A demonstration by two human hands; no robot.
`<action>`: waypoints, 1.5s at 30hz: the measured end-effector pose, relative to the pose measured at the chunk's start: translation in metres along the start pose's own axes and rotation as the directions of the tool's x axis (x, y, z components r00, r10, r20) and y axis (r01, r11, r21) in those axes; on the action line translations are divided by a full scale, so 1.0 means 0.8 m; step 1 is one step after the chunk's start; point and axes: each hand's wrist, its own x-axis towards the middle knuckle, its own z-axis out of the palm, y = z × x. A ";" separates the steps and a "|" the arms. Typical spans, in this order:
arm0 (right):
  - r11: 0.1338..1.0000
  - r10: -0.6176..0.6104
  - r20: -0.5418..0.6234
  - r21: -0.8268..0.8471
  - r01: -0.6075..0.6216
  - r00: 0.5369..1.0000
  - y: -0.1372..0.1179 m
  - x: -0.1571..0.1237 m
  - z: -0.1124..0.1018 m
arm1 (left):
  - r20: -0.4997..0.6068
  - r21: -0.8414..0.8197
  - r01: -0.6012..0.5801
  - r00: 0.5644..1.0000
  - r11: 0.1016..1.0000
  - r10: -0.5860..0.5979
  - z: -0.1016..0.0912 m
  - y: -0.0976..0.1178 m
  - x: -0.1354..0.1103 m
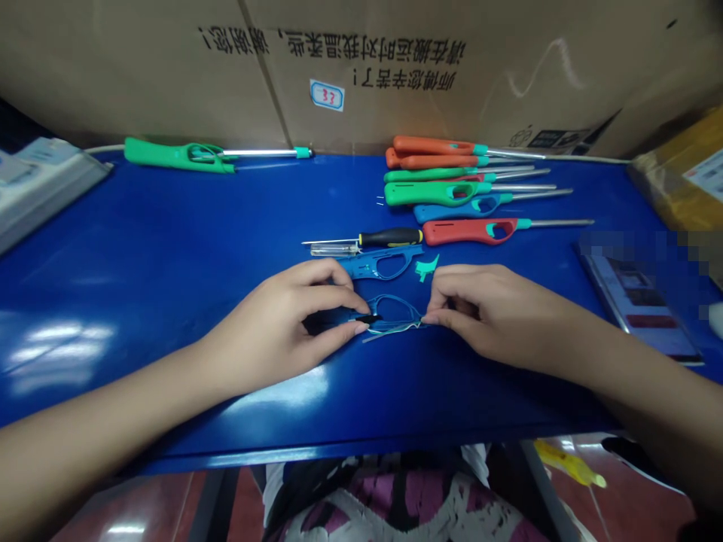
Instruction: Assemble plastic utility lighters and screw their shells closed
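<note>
left hand (299,318) pinching black part (371,319) | right hand (486,309) pinching wire (402,327) by blue shell's (385,324) tip | shell between them, mid tabletop (169,301) | green trigger (427,268), second shell (364,266) just beyond | screwdriver (391,238) farther back

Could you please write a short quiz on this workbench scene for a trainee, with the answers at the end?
1. True or false: the left hand and the right hand both have fingertips at the nearer of the two blue plastic shell pieces with open loops.
2. What lies just off the handle end of the slim screwdriver with the black-and-yellow handle?
A. a green plastic lighter
B. a red plastic lighter with a long metal tube
C. an orange plastic lighter
3. Fill in: the white, blue-bordered paper label on the large brown cardboard box bears the red number ___.
Key: 1. True. 2. B. 3. 33.
</note>
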 end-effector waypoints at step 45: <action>0.993 -0.119 -0.018 -0.016 0.119 0.993 0.001 -0.007 0.004 | 0.063 0.009 -0.028 0.998 1.000 0.028 -0.003 0.017 -0.001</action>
